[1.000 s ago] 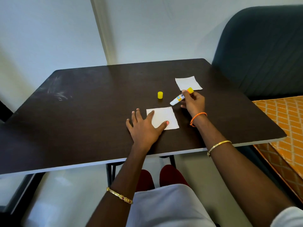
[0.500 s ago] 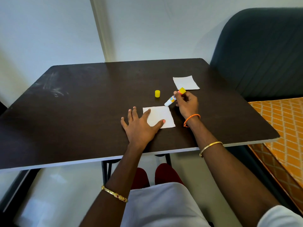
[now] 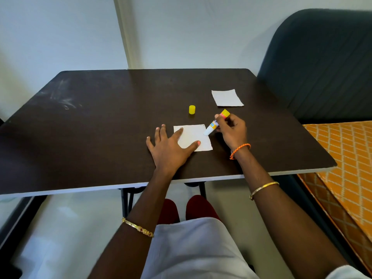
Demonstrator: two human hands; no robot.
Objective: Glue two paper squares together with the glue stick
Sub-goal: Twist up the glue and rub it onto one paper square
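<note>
A white paper square (image 3: 194,135) lies near the front of the dark table (image 3: 100,121). My left hand (image 3: 170,147) lies flat with spread fingers, its thumb and forefinger pressing the square's left side. My right hand (image 3: 231,130) grips the uncapped glue stick (image 3: 215,122), tilted down to the left, its white tip touching the square's upper right part. The stick's yellow cap (image 3: 192,109) stands upright on the table behind the square. A second white paper square (image 3: 227,98) lies farther back on the right, apart from everything.
A dark green padded seat back (image 3: 322,63) rises beside the table's right edge, with an orange patterned cushion (image 3: 350,158) below it. A pale wall stands behind the table. My knees show under the front edge.
My right hand has carried the glue stick down and left until its tip reached the near square's upper right part. My left hand has stayed pressed on the square.
</note>
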